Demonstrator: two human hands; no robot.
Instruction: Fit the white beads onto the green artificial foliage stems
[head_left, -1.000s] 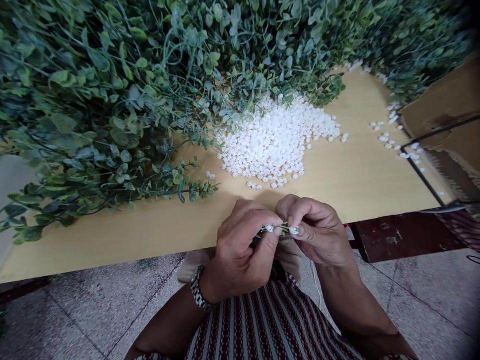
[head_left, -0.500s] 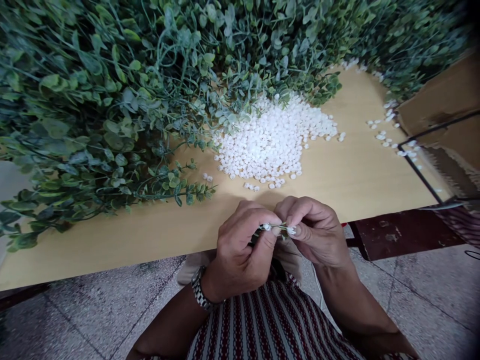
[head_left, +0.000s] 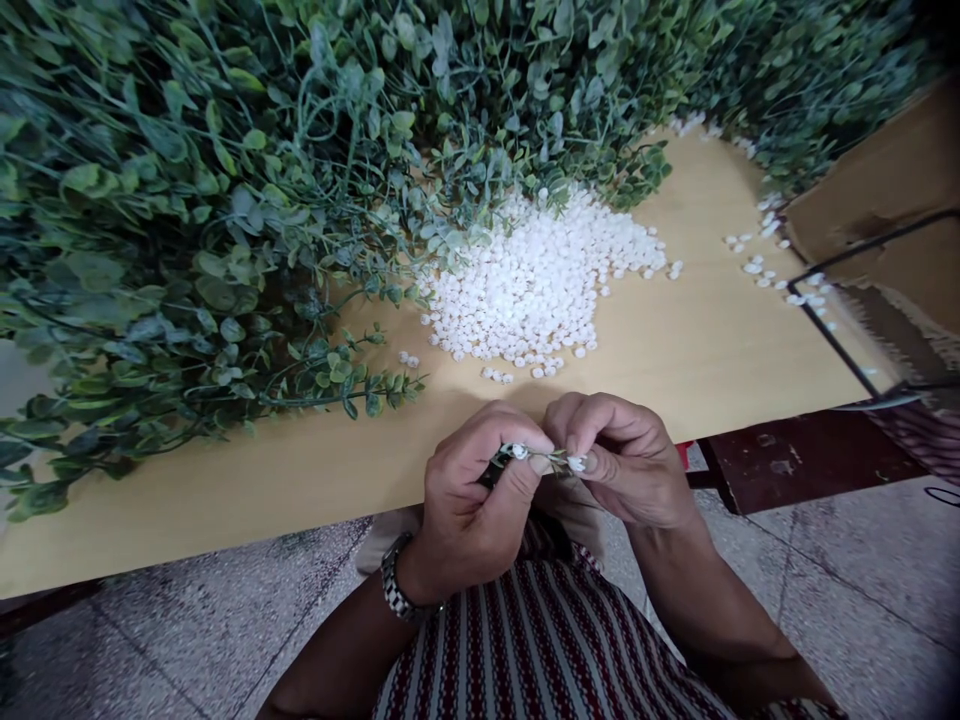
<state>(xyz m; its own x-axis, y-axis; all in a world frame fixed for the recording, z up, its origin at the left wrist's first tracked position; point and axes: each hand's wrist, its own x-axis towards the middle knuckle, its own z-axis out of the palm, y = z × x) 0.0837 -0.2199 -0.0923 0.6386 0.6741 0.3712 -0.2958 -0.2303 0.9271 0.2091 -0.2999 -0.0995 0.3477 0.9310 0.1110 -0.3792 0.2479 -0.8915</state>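
My left hand [head_left: 480,495] pinches a thin green stem [head_left: 556,457] between thumb and forefinger. A small white bud [head_left: 519,451] shows on the greenery inside its curled fingers. Opposite it, my right hand [head_left: 630,460] is closed at the fingertips on another small white bud [head_left: 577,464], at the stem's right end. Both hands are close together over the table's front edge. Just beyond them lies a heap of small white beads [head_left: 517,285], the same look as the buds. Most of the stem is hidden by my fingers.
Dense artificial greenery [head_left: 225,200] covers the back and left of the table [head_left: 720,350]. At the right stand a torn cardboard box [head_left: 885,180] and a black metal frame [head_left: 825,318], with loose white beads [head_left: 765,272] beside them. A dark red bench [head_left: 795,460] stands below.
My left hand has shifted slightly left, and more of the stem shows between the hands. The right hand still pinches the white bud. The view has moved a little.
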